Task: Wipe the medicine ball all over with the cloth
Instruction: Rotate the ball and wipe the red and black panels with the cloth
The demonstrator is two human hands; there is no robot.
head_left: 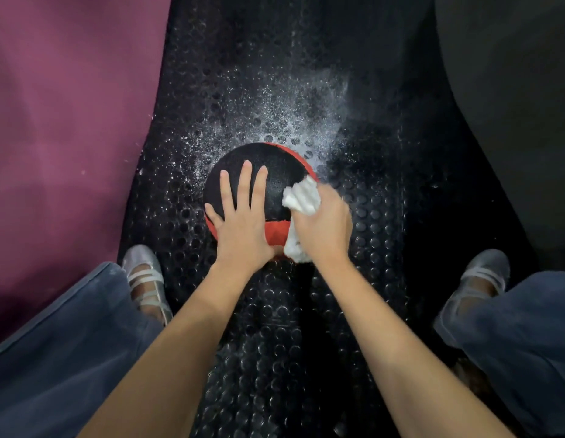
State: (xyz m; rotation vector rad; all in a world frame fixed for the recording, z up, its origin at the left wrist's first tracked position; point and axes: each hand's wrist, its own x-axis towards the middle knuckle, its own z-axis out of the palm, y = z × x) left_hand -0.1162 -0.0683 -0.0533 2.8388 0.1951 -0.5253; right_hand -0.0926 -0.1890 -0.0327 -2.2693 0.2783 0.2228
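Observation:
A black and red medicine ball (268,165) sits on the studded black rubber floor mat (306,311) in the middle of the view. My left hand (241,219) lies flat on top of the ball with its fingers straight and spread. My right hand (325,229) grips a crumpled white cloth (301,197) and presses it against the ball's right side. More of the cloth hangs out below that hand. The near lower part of the ball is hidden by my hands.
White powder or spray (293,121) is scattered over the mat behind the ball. A purple mat (63,121) lies to the left. My feet in pale strapped shoes (145,279) (480,279) stand on either side, with blue trouser legs nearer the camera.

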